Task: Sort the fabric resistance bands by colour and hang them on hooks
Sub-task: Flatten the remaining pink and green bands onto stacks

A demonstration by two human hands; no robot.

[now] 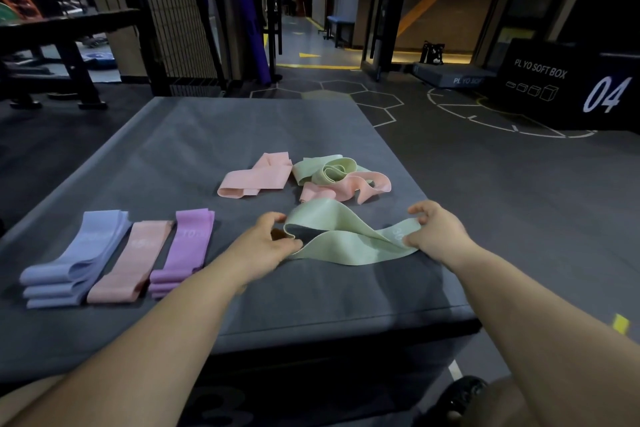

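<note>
Grey padded box top [242,135], broad and flat, carrying every band. Toward its near-left corner, a sorted row: blue stack [76,260] outermost, peach band [135,260] next, purple stack [183,250] innermost, all laid lengthwise toward the far edge.

Past the middle, toward the far-right corner, an unsorted heap: folded pink band [256,175], coiled green band [325,168], rumpled pink band [346,189] touching that coil.

Just nearer than the heap and apart from it, the slack green band [346,236]: a twisted loop resting on the top, long axis left to right, roughly parallel with the near edge. Spanned end to end between both hands, no cloth beyond either.

Left hand [263,246] pinching the left end, thumb above, fingers curled beneath. Right hand [436,232] pinching the right end, beside the printed mark.

Probably mid-straightening, with no green pile begun yet. Bare space just right of the purple stack, closer to the left hand than to the right. No hooks in view.
</note>
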